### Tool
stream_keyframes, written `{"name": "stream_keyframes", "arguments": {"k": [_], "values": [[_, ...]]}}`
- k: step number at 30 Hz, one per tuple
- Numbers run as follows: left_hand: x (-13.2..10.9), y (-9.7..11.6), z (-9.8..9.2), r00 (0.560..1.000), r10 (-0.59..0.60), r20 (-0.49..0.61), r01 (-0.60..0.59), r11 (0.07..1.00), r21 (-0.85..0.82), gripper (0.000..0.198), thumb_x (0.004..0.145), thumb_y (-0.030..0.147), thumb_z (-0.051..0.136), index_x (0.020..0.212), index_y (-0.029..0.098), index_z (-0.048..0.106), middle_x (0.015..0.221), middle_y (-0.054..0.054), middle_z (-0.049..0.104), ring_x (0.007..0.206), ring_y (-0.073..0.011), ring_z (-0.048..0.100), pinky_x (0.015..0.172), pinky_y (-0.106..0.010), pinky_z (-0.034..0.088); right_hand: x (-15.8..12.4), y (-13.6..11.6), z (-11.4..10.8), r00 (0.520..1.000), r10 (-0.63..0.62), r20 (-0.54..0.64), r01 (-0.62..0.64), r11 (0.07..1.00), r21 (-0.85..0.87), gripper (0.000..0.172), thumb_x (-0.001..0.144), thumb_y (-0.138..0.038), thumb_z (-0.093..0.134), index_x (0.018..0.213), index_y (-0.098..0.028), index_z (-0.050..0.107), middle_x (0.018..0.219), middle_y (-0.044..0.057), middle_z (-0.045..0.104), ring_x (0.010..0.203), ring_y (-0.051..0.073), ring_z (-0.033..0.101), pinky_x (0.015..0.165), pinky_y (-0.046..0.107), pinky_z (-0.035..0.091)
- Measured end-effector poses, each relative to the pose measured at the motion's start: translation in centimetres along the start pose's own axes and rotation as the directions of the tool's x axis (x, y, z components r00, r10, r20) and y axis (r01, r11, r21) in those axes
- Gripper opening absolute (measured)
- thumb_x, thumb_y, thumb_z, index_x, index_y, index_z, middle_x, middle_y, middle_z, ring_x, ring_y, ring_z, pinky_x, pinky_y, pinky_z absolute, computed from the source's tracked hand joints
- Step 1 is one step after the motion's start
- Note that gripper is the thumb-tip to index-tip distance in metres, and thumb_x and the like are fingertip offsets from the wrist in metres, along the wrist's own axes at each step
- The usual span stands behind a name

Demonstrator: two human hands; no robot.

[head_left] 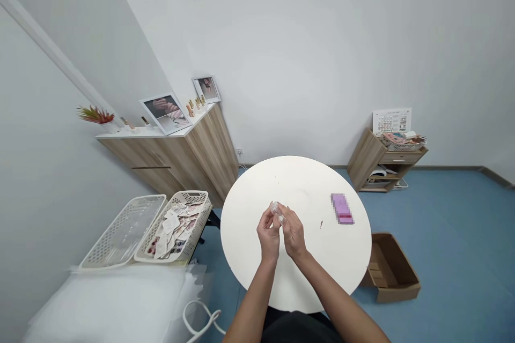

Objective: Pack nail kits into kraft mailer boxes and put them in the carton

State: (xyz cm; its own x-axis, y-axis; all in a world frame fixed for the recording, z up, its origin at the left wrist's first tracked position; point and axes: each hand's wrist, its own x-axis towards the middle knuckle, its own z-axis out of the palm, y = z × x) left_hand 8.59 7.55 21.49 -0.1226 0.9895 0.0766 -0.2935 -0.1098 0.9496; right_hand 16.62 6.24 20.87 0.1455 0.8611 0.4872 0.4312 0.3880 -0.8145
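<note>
Above the middle of the round white table (249, 246), my two hands meet around a small clear, whitish thing (275, 207). It looks like crumpled clear plastic, but its exact kind is too small to make out. My left hand (268, 235) pinches it from the left, fingers closed. From the other side my right hand (293, 231) closes on it too, its fingers bent over the top and partly covering it. To the right, a pink-purple pixelated rectangle (341, 209) lies on the table. Between it and my right hand is a tiny dark scrap (321, 223).
Two white baskets stand at left; the nearer basket (203, 222) holds many paper packets (173, 230), the other basket (94, 244) holds clear plastic. An open cardboard box (398, 295) sits on the floor at right. A wooden cabinet (209, 155) and small shelf unit (364, 158) stand behind.
</note>
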Motion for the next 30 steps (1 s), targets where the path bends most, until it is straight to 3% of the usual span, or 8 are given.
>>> {"name": "stream_keyframes", "arguments": {"k": [9,14,17,20,23,25,28,30], "values": [[0.0,-0.9,-0.9,0.999,-0.033,-0.022,0.034,0.999,0.032,0.052,0.077,0.049,0.072,0.118,0.018,0.065,0.126,-0.014,0.065,0.116,-0.0299,0.061,0.099,-0.041,0.049,-0.7,0.7,1.1,0.997,0.076,0.010,-0.077,0.994,0.083,0.047,0.100,-0.044,0.027,0.136,-0.029,0.054,0.135,0.005,0.059,0.127,0.023,0.052,0.110,0.049,0.038],[-0.1,-1.7,-1.8,0.993,-0.119,-0.024,0.119,0.993,-0.003,0.064,0.078,0.059,0.067,0.124,0.016,0.062,0.118,-0.016,0.067,0.111,-0.0314,0.063,0.089,-0.042,0.054,-1.0,1.3,1.3,0.969,0.246,0.007,-0.240,0.937,0.252,0.052,0.099,-0.051,0.027,0.133,-0.025,0.056,0.133,0.007,0.060,0.125,0.022,0.053,0.108,0.044,0.041],[0.7,-2.4,-2.5,0.974,-0.223,0.029,0.225,0.973,-0.046,0.069,0.079,0.063,0.063,0.130,0.017,0.058,0.120,-0.017,0.066,0.111,-0.0310,0.063,0.088,-0.043,0.055,-0.5,2.4,0.8,0.938,0.338,0.071,-0.343,0.882,0.324,0.055,0.097,-0.057,0.030,0.132,-0.024,0.057,0.134,0.008,0.060,0.127,0.023,0.052,0.109,0.044,0.039],[2.1,-3.9,-3.4,0.909,-0.391,0.144,0.408,0.905,-0.120,0.071,0.080,0.066,0.060,0.133,0.019,0.055,0.125,-0.017,0.064,0.115,-0.0313,0.061,0.093,-0.046,0.051,0.1,4.8,-0.1,0.852,0.491,0.182,-0.521,0.767,0.375,0.063,0.094,-0.064,0.028,0.132,-0.023,0.057,0.134,0.010,0.060,0.127,0.024,0.052,0.103,0.044,0.045],[3.5,-6.2,-4.5,0.828,-0.519,0.210,0.555,0.811,-0.184,0.066,0.084,0.064,0.055,0.134,0.021,0.053,0.130,-0.017,0.061,0.121,-0.0302,0.057,0.100,-0.047,0.047,0.0,8.5,-0.9,0.768,0.623,0.148,-0.633,0.706,0.318,0.063,0.089,-0.070,0.036,0.117,-0.022,0.066,0.129,0.011,0.062,0.123,0.026,0.055,0.095,0.041,0.050],[4.1,-8.1,-5.0,0.784,-0.591,0.192,0.621,0.757,-0.205,0.059,0.087,0.061,0.053,0.130,0.022,0.056,0.134,-0.016,0.057,0.122,-0.0290,0.056,0.101,-0.046,0.047,-0.7,11.0,-1.1,0.720,0.688,0.086,-0.681,0.677,0.279,0.060,0.083,-0.070,0.046,0.100,-0.019,0.070,0.113,0.013,0.068,0.107,0.026,0.063,0.083,0.038,0.055],[4.4,-11.1,-5.6,0.711,-0.697,0.096,0.698,0.681,-0.223,0.046,0.088,0.054,0.054,0.120,0.021,0.059,0.135,-0.016,0.053,0.119,-0.0272,0.058,0.097,-0.043,0.051,-2.2,14.1,-0.7,0.633,0.762,0.135,-0.758,0.574,0.310,0.052,0.078,-0.067,0.055,0.091,-0.018,0.068,0.090,0.011,0.071,0.078,0.022,0.068,0.070,0.036,0.059],[4.4,-12.9,-6.0,0.651,-0.759,0.006,0.739,0.632,-0.234,0.038,0.087,0.047,0.059,0.112,0.019,0.059,0.129,-0.017,0.055,0.115,-0.0255,0.060,0.094,-0.042,0.053,-3.3,15.5,-0.2,0.578,0.799,0.165,-0.794,0.504,0.339,0.047,0.076,-0.064,0.059,0.089,-0.019,0.066,0.085,0.010,0.071,0.071,0.020,0.069,0.068,0.036,0.060]]}}
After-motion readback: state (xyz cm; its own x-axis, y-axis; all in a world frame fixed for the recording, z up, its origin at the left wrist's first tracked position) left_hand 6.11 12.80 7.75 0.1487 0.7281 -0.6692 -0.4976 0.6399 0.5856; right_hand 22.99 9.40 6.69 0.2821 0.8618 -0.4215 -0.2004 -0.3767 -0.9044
